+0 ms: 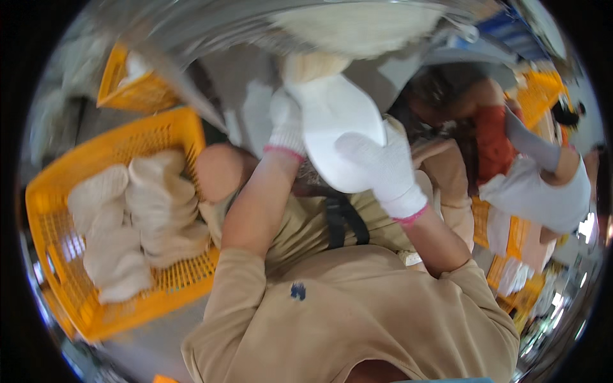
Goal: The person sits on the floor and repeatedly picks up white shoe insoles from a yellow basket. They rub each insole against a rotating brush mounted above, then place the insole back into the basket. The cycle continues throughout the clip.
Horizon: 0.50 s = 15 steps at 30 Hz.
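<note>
a white sock (332,121) is held at upper centre, its long axis running top to bottom. it is gripped low by the right hand (377,163) and higher, at its left edge, by the left hand (286,124). a basket (167,131) of pale socks lies at left.

White knitted cotton gloves with pink cuffs on both hands: left hand (287,124), right hand (382,167); matt, soft weave. Smooth white moulded piece (332,121), matt, held between. Orange lattice plastic basket (76,306), slightly glossy. Cream cloth pieces (137,223) inside, matt, soft. Beige cloth sleeves (239,300), matt.
</note>
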{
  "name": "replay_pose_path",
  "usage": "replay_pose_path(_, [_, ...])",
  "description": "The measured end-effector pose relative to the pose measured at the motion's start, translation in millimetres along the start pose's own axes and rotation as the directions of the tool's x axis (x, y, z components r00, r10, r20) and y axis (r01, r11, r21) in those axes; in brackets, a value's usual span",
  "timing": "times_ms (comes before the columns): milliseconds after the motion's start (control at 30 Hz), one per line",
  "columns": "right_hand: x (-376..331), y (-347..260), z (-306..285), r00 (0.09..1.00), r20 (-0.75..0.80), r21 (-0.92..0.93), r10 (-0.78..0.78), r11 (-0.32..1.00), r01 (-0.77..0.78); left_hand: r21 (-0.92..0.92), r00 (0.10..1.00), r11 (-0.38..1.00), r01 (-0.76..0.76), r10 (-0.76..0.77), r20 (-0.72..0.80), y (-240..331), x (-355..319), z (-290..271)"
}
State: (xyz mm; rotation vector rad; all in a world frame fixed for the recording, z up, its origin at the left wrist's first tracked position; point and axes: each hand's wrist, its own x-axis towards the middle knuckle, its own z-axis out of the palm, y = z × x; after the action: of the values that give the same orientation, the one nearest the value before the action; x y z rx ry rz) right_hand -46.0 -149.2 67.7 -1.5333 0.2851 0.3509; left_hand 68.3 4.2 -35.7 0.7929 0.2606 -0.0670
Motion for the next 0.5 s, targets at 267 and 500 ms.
replay_pose_path(267, [-47.7,26.9,-19.5,0.983,-0.127,0.09,0.133,0.988,-0.122,-0.417,0.98,0.888,0.196,-0.172,0.096,-28.7,-25.3,14.6])
replay_pose_path(500, [-68.8,52.9,-90.6,0.979,-0.135,-0.603,0.152,0.772,-0.202,-0.233,0.931,0.908,0.348,-0.307,0.197,-3.9,-72.2,11.8])
